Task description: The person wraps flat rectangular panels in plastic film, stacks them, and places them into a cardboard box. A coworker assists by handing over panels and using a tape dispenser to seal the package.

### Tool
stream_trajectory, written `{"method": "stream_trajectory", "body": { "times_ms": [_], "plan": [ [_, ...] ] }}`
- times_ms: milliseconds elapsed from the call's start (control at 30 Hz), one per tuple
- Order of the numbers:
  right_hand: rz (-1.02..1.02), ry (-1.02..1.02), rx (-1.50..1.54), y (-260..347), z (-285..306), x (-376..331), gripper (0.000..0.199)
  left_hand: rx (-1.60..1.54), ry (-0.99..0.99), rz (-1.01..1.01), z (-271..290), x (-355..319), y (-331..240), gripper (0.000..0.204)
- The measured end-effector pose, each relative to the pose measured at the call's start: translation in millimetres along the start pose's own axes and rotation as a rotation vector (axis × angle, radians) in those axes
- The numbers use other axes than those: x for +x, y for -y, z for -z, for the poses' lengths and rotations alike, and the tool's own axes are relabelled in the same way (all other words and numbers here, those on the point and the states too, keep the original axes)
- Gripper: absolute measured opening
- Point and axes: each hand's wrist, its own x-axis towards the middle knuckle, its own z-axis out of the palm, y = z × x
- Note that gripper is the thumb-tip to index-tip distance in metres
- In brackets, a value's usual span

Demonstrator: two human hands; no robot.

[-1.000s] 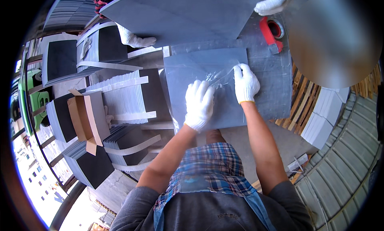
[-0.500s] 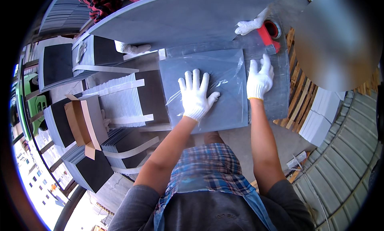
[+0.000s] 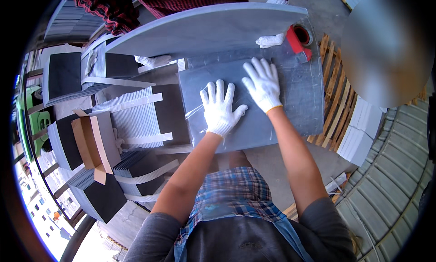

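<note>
A dark grey rectangular panel (image 3: 250, 132), with shiny clear film over it, lies flat in front of me. My left hand (image 3: 220, 108), in a white knit glove, rests on its left half with the fingers spread. My right hand (image 3: 263, 86), gloved alike, is over the panel's upper right part, palm down and fingers apart; it is slightly blurred. Neither hand grips anything. Beyond my hands, a co-worker in a red and black top holds a large grey sheet (image 3: 204, 33) tilted up, with one white-gloved hand (image 3: 153, 61) at its lower left edge.
A red tape dispenser (image 3: 295, 46) stands at the table's far right corner. Strapped stacks of panels (image 3: 127, 110) and an open cardboard box (image 3: 86, 142) are on the left. Wooden pallets (image 3: 334, 92) and white stacked packs (image 3: 361, 130) lie to the right.
My right hand has moved left, from beside the panel's right edge onto its upper right part. My left hand stays in place. The co-worker's large sheet has shifted slightly toward me.
</note>
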Motion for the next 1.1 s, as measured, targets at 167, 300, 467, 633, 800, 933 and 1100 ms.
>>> {"method": "stream_trajectory", "body": {
  "times_ms": [167, 300, 467, 633, 800, 933, 1100],
  "plan": [
    [-0.268, -0.086, -0.332, -37, 15, -6, 0.047, -0.010, 0.026, 0.020, 4, -1, -1, 0.080],
    [-0.180, -0.024, -0.229, 6, 38, -31, 0.047, -0.029, 0.045, 0.033, 5, -4, -2, 0.080],
    [-0.119, 0.168, -0.168, 25, 56, -90, 0.048, -0.030, -0.048, 0.018, -6, -7, 2, 0.081],
    [-0.715, 0.132, -0.017, 15, 81, -123, 0.049, -0.065, -0.034, 0.027, -8, -7, 1, 0.072],
    [-0.910, 0.274, 0.114, 44, 69, -123, 0.057, -0.180, 0.157, 0.087, 7, -3, -3, 0.060],
    [-0.969, 0.257, 0.343, 37, 58, -122, 0.036, -0.103, 0.155, 0.058, -6, -5, -1, 0.055],
    [-1.076, 0.039, 0.439, 20, 49, -147, 0.026, -0.163, 0.057, 0.119, -16, -8, -4, 0.059]
  ]
}}
